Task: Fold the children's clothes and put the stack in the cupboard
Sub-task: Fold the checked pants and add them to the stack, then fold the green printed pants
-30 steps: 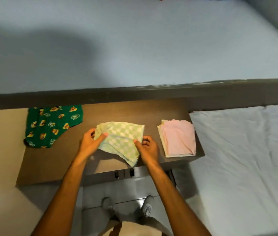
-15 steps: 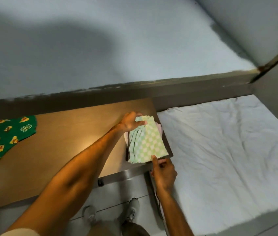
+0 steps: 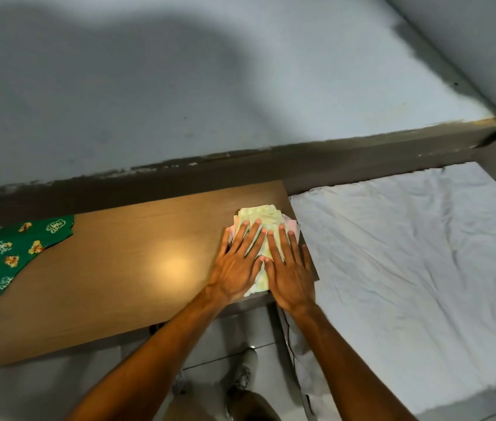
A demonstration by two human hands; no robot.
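A folded green-and-white checked garment (image 3: 258,214) lies on top of a folded pink garment (image 3: 291,223) at the right end of the wooden table (image 3: 119,268). My left hand (image 3: 237,265) and my right hand (image 3: 289,268) rest flat on the checked garment side by side, fingers spread, palms down, gripping nothing. Only thin edges of the pink garment show under the stack. A green patterned garment (image 3: 6,253) lies unfolded at the table's left end, far from both hands.
A bed with a white wrinkled sheet (image 3: 407,268) stands directly right of the table. A grey wall with a dark skirting band (image 3: 180,174) runs behind the table. My shoes and a tiled floor (image 3: 234,360) show below the table's front edge.
The checked garment went from the table's middle onto the pink garment at the right end. Both hands let go of its edges and now lie flat on top.
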